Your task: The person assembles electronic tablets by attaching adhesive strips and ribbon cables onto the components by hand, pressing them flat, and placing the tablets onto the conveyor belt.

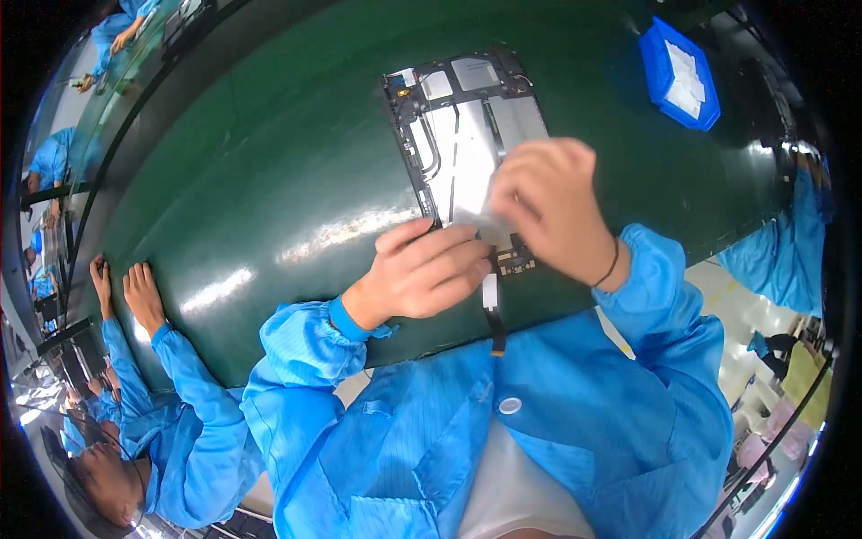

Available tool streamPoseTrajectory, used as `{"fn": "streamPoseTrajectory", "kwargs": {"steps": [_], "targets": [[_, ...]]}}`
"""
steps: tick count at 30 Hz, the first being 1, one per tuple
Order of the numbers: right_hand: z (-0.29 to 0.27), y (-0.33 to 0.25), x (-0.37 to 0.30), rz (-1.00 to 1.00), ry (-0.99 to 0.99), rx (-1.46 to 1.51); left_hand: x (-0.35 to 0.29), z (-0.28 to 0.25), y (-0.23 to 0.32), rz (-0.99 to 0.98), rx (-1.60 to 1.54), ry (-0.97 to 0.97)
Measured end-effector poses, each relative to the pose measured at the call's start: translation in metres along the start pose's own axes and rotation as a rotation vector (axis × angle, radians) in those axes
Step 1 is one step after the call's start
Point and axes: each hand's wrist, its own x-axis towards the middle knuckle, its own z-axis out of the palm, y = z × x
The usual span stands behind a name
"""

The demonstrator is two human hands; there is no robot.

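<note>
A worker in a blue jacket (395, 422) over a white shirt (512, 481) bends both bare hands to an opened device at a green table (269, 193). Just ahead of the jacket, a dark ribbon (496, 328) runs from the device's near end past the table's edge, a white patch (489, 291) along it.

The left hand (431, 274), a blue band (348, 320) at its wrist, reaches in over the device's near left corner, fingers curled close together and the gap to the thumb narrow; whether they hold anything cannot be told. Just beside it, the right hand (557, 211), a dark cord (614, 262) at the wrist, is blurred over the device's right side, its fingers bent inward; what they grip, if anything, cannot be told either.

The device (467, 148) lies flat beneath and beyond both hands, slightly turned, its dark frame around bright silver panels, with cables and small boards along its borders.

To the left, a co-worker (193, 449) in blue sits with both hands (144, 296) laid at the table's edge. Toward the far right of the table stands a blue tray (657, 74) of white pieces (686, 83). At far left, more people in blue (54, 157) work beyond the table.
</note>
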Motion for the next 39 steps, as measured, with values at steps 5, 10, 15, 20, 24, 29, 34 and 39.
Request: {"fn": "streamPoseTrajectory", "kwargs": {"steps": [5, 10, 15, 20, 24, 29, 34, 39], "targets": [[-0.043, 0.085, 0.022, 0.246, 0.378, -0.087, 0.023, 0.010, -0.015, -0.506, -0.289, 0.109], [-0.104, 0.172, -0.003, 0.261, 0.584, -0.705, 0.034, 0.037, -0.040, -0.638, -0.355, 0.110], [-0.098, 0.174, -0.007, 0.419, 0.517, -0.843, 0.031, 0.039, -0.040, -0.647, -0.259, 0.076], [-0.058, 0.103, 0.009, -0.057, 0.237, -0.233, 0.027, 0.037, -0.038, -0.700, -0.201, 0.022], [-0.028, 0.033, -0.012, -0.378, -0.265, -0.010, 0.028, 0.040, -0.037, -0.722, -0.170, 0.008], [-0.019, 0.014, -0.013, -0.363, -0.530, 0.199, 0.029, 0.039, -0.035, -0.699, -0.133, -0.030], [-0.010, 0.039, 0.008, -0.330, -0.455, -0.020, 0.030, 0.040, -0.031, -0.734, -0.106, -0.028], [-0.011, 0.045, 0.007, -0.141, -0.131, -0.057, 0.027, 0.042, -0.032, -0.767, -0.091, 0.021]]}}
